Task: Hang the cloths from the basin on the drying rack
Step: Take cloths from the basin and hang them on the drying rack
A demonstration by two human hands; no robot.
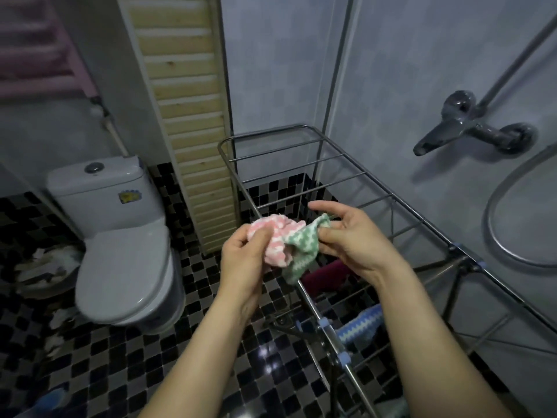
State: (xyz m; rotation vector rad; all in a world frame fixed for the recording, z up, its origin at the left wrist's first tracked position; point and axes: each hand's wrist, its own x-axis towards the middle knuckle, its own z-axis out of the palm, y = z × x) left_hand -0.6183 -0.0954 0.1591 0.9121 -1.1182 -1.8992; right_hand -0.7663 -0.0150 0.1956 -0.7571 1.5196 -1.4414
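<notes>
Pink cloth (278,236) crumpled, partly behind left hand (244,256)

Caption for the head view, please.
Left hand grips a pink cloth, right hand pinches a green cloth, at the drying rack beside a toilet.

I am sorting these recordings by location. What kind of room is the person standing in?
Most likely a home bathroom: a white toilet stands on the left, a shower mixer tap with its hose is fixed to the right wall, and the floor has small black-and-grey mosaic tiles.
</notes>
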